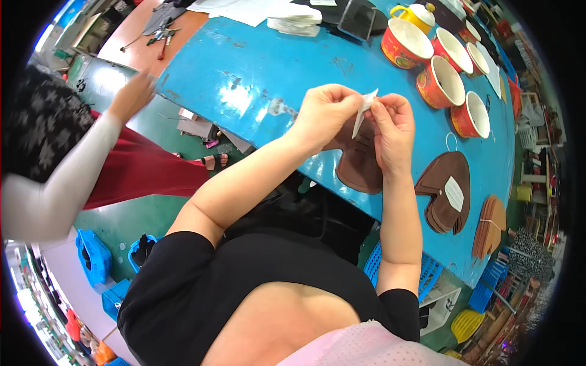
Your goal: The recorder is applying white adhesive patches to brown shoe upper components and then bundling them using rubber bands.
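Nearest to us, our left hand (326, 113) and right hand (394, 128) were pinching a small white label (364, 110) between the fingertips, above a brown heart-shaped piece (360, 165) on the blue tabletop (244, 79). That piece seemed still without a label, we judged. Beside it, a stack of brown pieces (442, 195) already carried a white label. Further away stood red bowls (439, 82); a co-worker's hand (131, 97) reached at left.
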`<state>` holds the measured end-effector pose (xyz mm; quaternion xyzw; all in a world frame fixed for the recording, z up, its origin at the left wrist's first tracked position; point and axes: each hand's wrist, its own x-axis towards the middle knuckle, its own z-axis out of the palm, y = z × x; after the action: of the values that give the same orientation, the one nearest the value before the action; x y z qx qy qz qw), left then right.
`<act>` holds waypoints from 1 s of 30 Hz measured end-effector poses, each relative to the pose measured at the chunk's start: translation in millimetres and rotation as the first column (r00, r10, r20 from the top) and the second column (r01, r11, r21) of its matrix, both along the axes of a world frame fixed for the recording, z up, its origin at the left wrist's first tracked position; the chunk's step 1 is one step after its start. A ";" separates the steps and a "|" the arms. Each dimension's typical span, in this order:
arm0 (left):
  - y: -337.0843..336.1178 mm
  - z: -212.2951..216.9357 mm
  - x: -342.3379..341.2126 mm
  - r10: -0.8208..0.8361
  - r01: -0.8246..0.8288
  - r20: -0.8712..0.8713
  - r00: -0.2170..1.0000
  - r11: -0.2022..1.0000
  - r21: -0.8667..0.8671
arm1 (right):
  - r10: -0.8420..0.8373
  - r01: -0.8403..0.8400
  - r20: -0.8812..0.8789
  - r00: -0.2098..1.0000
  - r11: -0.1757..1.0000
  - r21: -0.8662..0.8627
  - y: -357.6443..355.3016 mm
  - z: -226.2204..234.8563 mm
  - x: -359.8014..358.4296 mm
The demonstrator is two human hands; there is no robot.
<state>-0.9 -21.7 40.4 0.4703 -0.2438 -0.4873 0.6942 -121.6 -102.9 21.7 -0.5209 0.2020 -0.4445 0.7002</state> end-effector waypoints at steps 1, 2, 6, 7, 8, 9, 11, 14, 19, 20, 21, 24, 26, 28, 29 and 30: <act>-0.5 -0.2 -1.1 -0.013 0.013 -0.007 1.000 1.000 0.006 | 0.048 -0.049 0.049 0.998 0.999 0.022 0.0 -0.5 -1.7; -0.9 -0.5 -2.2 -0.015 0.016 -0.066 0.998 1.000 0.005 | 0.037 -0.038 0.044 0.998 0.999 0.028 1.1 -0.2 -4.6; -0.3 -11.1 0.5 -0.013 0.011 -0.140 0.990 1.000 -0.015 | 0.089 -0.104 0.111 0.990 0.984 0.143 2.5 -1.7 -10.0; 0.7 -11.8 1.4 -0.016 0.014 -0.142 0.990 1.000 -0.012 | 0.108 -0.133 0.147 0.983 0.977 0.165 2.0 -2.6 -11.1; 1.6 -11.6 2.5 -0.002 -0.004 -0.150 0.989 0.999 -0.041 | 0.104 -0.128 0.146 0.984 0.977 0.169 1.1 -2.6 -12.0; 2.0 -11.3 2.6 0.011 -0.022 -0.157 0.988 0.997 -0.071 | 0.129 -0.158 0.170 0.977 0.973 0.170 -0.2 -1.8 -12.6; 2.9 -10.6 2.0 0.031 -0.043 -0.136 0.990 0.995 -0.085 | 0.149 -0.183 0.194 0.970 0.967 0.175 0.1 0.9 -12.7; 4.4 -5.4 -1.6 0.055 -0.059 -0.058 0.997 0.996 -0.071 | 0.151 -0.158 0.061 0.987 0.979 0.130 1.0 1.9 -11.8; 7.6 -9.9 -4.8 -0.016 0.023 0.170 0.985 0.999 -0.039 | 0.066 -0.068 -0.182 0.981 0.998 -0.007 7.5 0.4 -6.1; 7.4 -9.8 -4.1 -0.020 0.027 0.168 0.986 0.999 -0.041 | 0.065 -0.069 -0.182 0.981 0.997 -0.019 6.3 0.1 -6.4; 6.4 -9.8 -3.2 -0.009 0.010 0.116 0.993 1.000 -0.008 | 0.084 -0.073 -0.139 0.987 0.994 0.079 4.7 0.5 -8.1; 3.9 -9.4 5.8 0.060 -0.075 -0.208 0.976 0.995 -0.067 | 0.131 -0.170 0.163 0.978 0.953 0.251 -2.4 6.7 -10.4; 1.6 -15.0 24.4 0.061 -0.093 -0.188 0.980 0.981 -0.168 | 0.183 -0.241 0.236 0.954 0.940 0.243 -17.7 -3.0 -21.3; 3.9 -11.1 38.1 0.067 -0.098 -0.190 0.979 0.983 -0.155 | 0.197 -0.288 0.321 0.926 0.920 0.265 -25.1 -3.8 -30.1; 3.9 -8.5 45.8 0.142 -0.161 -0.152 0.978 0.979 -0.126 | 0.201 -0.292 0.344 0.917 0.926 0.239 -30.1 -4.9 -33.0; 3.3 -7.4 54.9 0.213 -0.224 -0.111 0.971 0.969 -0.100 | 0.191 -0.280 0.342 0.920 0.931 0.233 -32.9 -4.6 -36.9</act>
<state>54.1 -18.4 32.9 0.4301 -0.1825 -0.4162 0.7801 -158.5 -135.8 17.1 -0.3610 0.0835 -0.4003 0.8381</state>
